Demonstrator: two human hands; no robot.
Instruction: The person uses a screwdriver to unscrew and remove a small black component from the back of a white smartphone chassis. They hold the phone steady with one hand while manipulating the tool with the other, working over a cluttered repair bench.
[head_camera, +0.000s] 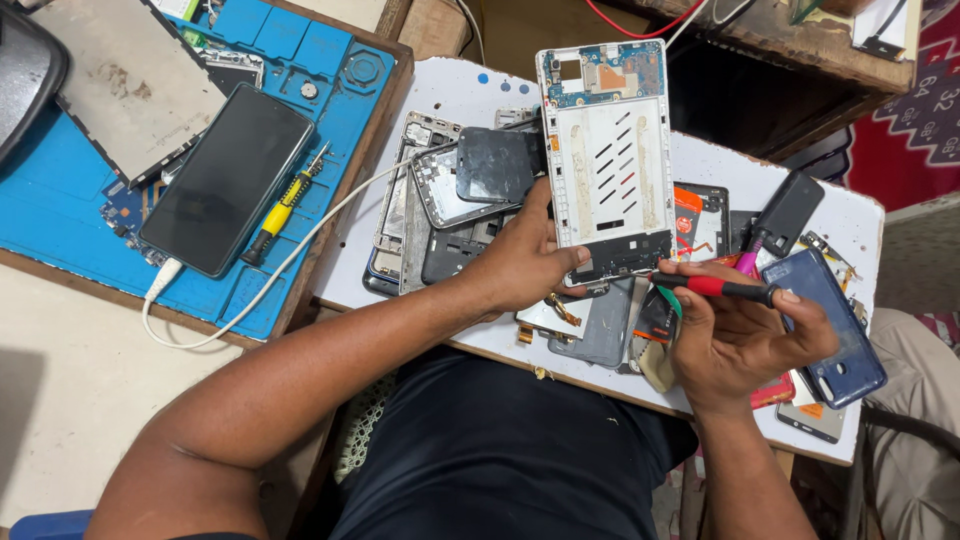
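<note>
My left hand (520, 262) grips the lower edge of an opened white phone frame (607, 140), holding it upright above the white board. Its blue circuit board shows at the top and a dark part at the bottom. My right hand (735, 335) holds a red-handled screwdriver (715, 287) sideways, its tip touching the frame's lower right edge. A blue phone back cover (835, 320) lies just behind my right hand.
A white board (460, 95) carries a heap of phone frames, covers and parts (450, 200). To the left, a blue work mat (60, 210) holds a black phone (228, 178) on a white cable, a yellow screwdriver (283, 205) and a grey panel (125, 80).
</note>
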